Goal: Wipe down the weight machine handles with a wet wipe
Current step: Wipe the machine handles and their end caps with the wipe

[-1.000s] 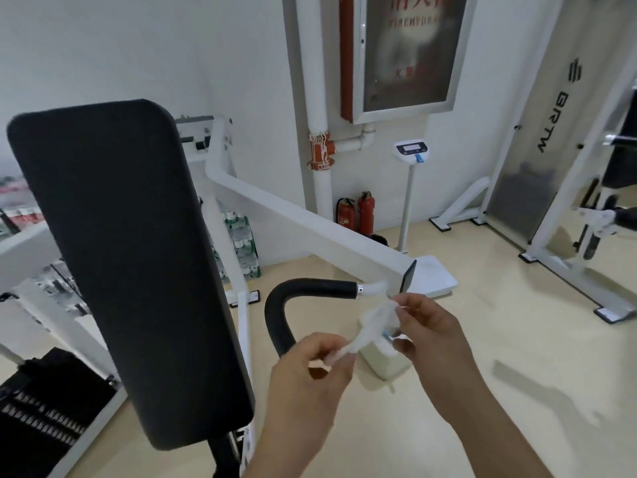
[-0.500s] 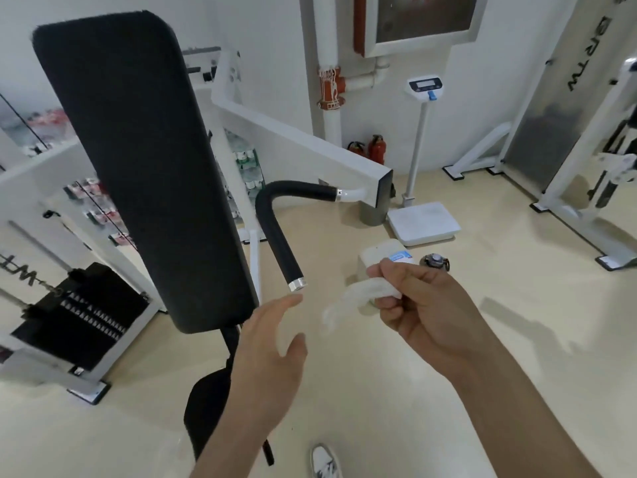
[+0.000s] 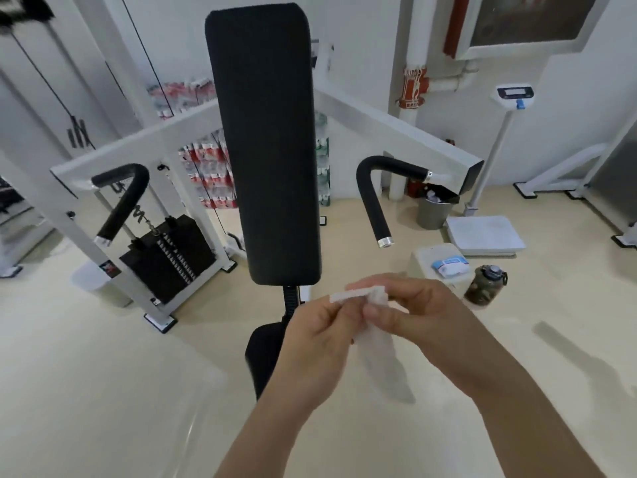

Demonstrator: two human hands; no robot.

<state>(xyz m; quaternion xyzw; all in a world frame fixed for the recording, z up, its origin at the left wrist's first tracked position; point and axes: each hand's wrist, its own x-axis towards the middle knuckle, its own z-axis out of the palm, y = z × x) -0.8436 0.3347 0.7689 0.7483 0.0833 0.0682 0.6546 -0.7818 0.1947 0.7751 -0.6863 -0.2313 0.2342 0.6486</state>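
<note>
A white wet wipe [image 3: 377, 343] hangs between both hands in front of me, low in the view. My left hand [image 3: 317, 343] pinches its upper left edge and my right hand [image 3: 420, 319] pinches the folded top. The weight machine has two curved black foam handles: the right handle [image 3: 374, 198] above my hands and the left handle [image 3: 120, 198] far to the left. Neither hand touches a handle. A tall black back pad [image 3: 269, 146] stands between the handles.
A wipe packet [image 3: 450, 267] lies on a small white stool [image 3: 425, 262], with a dark bottle [image 3: 484, 284] beside it. A grey bin [image 3: 434, 212] and a standing scale [image 3: 482, 232] are at the right. The weight stack [image 3: 169, 253] sits at the left.
The view has shifted left and back, so both handles now show. My left hand, open half a second ago, has closed on the wipe again; both hands hold it lower and away from the right handle.
</note>
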